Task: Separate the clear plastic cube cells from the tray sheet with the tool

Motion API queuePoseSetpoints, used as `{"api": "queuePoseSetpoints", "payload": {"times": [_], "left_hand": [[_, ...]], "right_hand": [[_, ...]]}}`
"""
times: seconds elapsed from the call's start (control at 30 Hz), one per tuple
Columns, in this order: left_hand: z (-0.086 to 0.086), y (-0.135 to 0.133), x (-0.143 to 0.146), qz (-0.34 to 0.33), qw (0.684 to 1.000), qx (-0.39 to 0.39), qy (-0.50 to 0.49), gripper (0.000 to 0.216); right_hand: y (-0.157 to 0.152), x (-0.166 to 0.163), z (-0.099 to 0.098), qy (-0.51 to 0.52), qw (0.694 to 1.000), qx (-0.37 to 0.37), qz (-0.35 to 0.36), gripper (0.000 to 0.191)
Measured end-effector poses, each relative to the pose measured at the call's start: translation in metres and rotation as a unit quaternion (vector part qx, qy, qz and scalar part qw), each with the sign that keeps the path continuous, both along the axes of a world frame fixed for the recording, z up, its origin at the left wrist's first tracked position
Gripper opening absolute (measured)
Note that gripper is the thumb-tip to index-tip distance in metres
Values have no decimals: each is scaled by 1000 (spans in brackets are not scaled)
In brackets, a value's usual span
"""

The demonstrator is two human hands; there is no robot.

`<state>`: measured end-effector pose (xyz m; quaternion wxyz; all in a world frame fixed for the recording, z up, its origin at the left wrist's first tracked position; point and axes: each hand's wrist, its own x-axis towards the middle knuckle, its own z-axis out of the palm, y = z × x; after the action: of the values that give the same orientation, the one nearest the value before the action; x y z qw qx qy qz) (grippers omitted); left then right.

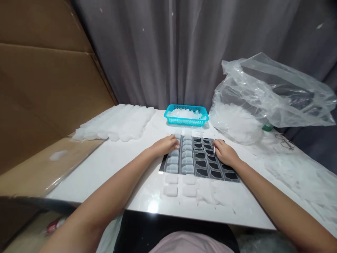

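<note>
A dark sheet [201,164] lies flat on the white table, covered by a clear film with rows of cut shapes. Its two left columns carry translucent whitish pads [187,153]; the right columns show black cut-out shapes. My left hand [168,144] rests at the upper left of the sheet, its fingers curled together over the pads; whatever they grip is hidden. At the upper right edge is my right hand [223,151], fingers closed around a small white piece [214,149] whose kind I cannot make out. Whitish pads [171,190] also lie below the sheet's near edge.
A turquoise basket [186,121] of whitish pieces stands behind the sheet. Rows of stacked white pieces [118,123] lie at left, beside a cardboard box [44,88]. At right are an open clear plastic bag [237,119] of white pieces, scissors [284,141] and loose film [302,175].
</note>
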<state>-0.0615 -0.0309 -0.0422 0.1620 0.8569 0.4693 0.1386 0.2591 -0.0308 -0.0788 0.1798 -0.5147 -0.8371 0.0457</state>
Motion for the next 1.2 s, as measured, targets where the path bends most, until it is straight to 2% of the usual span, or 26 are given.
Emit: {"api": "queuePoseSetpoints", "payload": {"times": [0.13, 0.23, 0.37, 0.53, 0.73, 0.93, 1.03, 1.1, 1.17, 1.2], "left_hand": [[7, 4, -8, -59, 998, -15, 24, 26], [3, 0, -12, -97, 995, 5, 16, 31], [-14, -7, -11, -88, 995, 41, 30, 31], [-32, -9, -8, -84, 992, 91, 9, 30], [-38, -6, -13, -94, 992, 74, -34, 29], [-38, -7, -18, -106, 987, 40, -111, 39], [-38, -5, -20, -109, 985, 32, -133, 38], [-36, -4, -21, -107, 982, 33, -149, 37], [-32, -2, -23, -110, 978, 43, -173, 36], [-28, -1, -23, -116, 974, 53, -187, 34]], "right_hand": [[-2, 2, -4, 17, 1000, -2, 12, 25], [-4, 7, -10, 27, 999, -6, 25, 26], [-3, 16, -24, 38, 999, 2, 24, 27], [0, 24, -39, 58, 997, 52, 26, 28], [4, 35, -52, 81, 995, 54, 5, 28], [6, 49, -73, 74, 994, 77, 6, 26], [5, 44, -66, 86, 992, 95, 22, 27], [2, 34, -52, 96, 990, 101, 13, 29], [-2, 21, -33, 120, 985, 121, -27, 33], [-4, 14, -23, 133, 985, 107, -32, 34]]}}
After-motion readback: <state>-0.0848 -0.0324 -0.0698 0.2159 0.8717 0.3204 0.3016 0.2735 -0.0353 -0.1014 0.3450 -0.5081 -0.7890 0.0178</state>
